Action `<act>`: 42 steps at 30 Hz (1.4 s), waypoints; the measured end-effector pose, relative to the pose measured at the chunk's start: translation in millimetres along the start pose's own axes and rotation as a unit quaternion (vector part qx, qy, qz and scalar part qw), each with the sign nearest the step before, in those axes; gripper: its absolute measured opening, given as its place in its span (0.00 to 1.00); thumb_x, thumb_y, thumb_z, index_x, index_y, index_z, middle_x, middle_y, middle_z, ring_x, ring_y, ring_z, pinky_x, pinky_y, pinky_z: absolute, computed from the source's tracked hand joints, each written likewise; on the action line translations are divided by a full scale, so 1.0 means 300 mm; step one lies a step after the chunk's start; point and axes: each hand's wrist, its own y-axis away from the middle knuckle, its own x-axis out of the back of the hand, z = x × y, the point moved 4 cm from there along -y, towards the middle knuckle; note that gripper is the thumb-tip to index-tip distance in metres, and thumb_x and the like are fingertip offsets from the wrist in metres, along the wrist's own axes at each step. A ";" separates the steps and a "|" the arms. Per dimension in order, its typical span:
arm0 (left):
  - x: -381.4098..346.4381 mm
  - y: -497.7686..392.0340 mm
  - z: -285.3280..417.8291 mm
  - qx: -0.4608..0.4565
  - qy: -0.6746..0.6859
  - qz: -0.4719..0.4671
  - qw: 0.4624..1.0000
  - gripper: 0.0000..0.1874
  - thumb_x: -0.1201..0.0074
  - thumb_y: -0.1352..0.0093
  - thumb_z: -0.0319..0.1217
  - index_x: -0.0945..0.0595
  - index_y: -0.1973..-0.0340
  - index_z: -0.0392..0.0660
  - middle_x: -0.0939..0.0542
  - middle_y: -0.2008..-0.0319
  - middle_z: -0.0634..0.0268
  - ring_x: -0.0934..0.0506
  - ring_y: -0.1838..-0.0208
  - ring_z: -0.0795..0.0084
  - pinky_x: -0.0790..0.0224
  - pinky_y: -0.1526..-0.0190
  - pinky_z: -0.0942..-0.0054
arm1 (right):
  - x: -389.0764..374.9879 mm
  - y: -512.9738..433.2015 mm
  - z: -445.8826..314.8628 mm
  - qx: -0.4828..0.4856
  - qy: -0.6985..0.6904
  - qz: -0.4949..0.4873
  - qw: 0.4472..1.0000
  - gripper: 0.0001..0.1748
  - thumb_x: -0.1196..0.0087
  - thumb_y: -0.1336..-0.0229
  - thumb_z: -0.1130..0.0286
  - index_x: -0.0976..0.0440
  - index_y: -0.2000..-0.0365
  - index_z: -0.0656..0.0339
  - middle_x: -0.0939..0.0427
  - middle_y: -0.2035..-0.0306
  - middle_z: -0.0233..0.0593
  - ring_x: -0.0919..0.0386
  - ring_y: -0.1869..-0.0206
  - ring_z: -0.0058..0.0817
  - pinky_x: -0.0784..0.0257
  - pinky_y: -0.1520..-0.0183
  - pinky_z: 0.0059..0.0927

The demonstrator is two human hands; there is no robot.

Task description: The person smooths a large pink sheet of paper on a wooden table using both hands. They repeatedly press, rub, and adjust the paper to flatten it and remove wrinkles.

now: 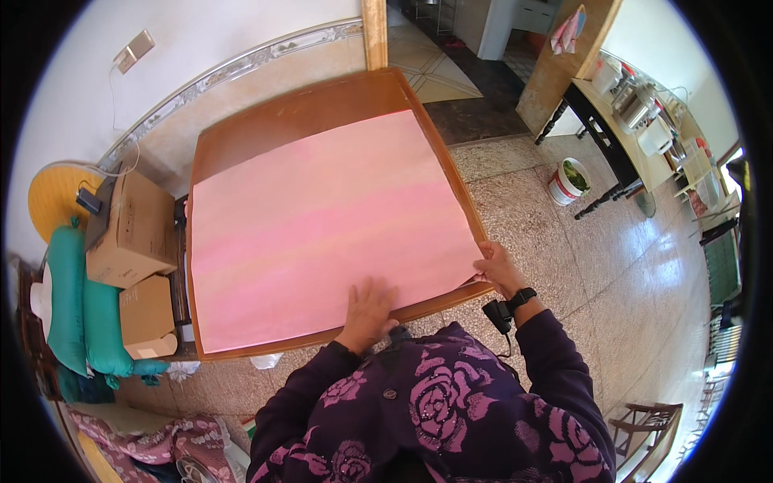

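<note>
A large pink sheet [314, 223], paper or thin cloth, lies spread over a brown wooden table [290, 115]. Toward the near edge, my left hand [369, 311] rests palm down on the sheet with its fingers apart; motion blurs it slightly. At the table's near right corner, my right hand [498, 265] pinches the sheet's corner between thumb and fingers. A dark gap shows under the sheet there, so that corner sits a little off the wood. On my right wrist are a black watch [522, 297] and a small black device [498, 315] with a cable.
Cardboard boxes [136, 229] and green filled bags [66, 296] stand close to the table's left side. A white bucket [567, 181] with green leaves stands on the floor at right. Beyond it, a side table [652, 166] carries pots and containers. A tiled wall [284, 72] borders the far left side.
</note>
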 end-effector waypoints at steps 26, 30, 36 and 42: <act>1.386 -0.142 -0.159 0.226 0.269 0.279 0.894 0.08 0.49 0.27 0.32 0.19 0.61 0.42 0.22 0.73 0.74 0.24 0.70 0.83 0.32 0.67 0.81 | -0.385 -0.206 -0.104 -0.065 -0.179 -0.199 0.961 0.43 0.41 0.40 0.68 0.53 0.33 0.65 0.29 0.50 0.43 0.26 0.60 0.28 0.24 0.56 0.32; 1.630 0.020 -0.178 0.153 0.372 0.379 0.833 0.14 0.52 0.25 0.32 0.24 0.48 0.39 0.20 0.53 0.63 0.23 0.50 0.72 0.30 0.47 0.71 | -0.425 -0.333 -0.189 0.085 -0.057 -0.162 0.982 0.49 0.38 0.42 0.62 0.56 0.31 0.65 0.33 0.40 0.50 0.32 0.42 0.38 0.35 0.39 0.39; 1.828 0.179 -0.230 0.158 0.527 0.382 0.743 0.20 0.53 0.25 0.35 0.29 0.41 0.36 0.25 0.43 0.57 0.27 0.41 0.64 0.34 0.38 0.63 | -0.431 -0.366 -0.517 0.317 -0.158 -0.285 0.891 0.54 0.32 0.52 0.48 0.46 0.33 0.64 0.35 0.36 0.45 0.43 0.31 0.37 0.47 0.31 0.38; 1.802 0.257 -0.382 0.203 0.603 0.427 0.643 0.22 0.57 0.23 0.37 0.30 0.39 0.38 0.26 0.40 0.56 0.29 0.38 0.60 0.36 0.36 0.60 | -0.432 -0.226 -0.652 0.312 -0.179 -0.371 0.856 0.12 0.36 0.43 0.68 0.20 0.60 0.62 0.18 0.63 0.25 0.25 0.59 0.15 0.30 0.50 0.21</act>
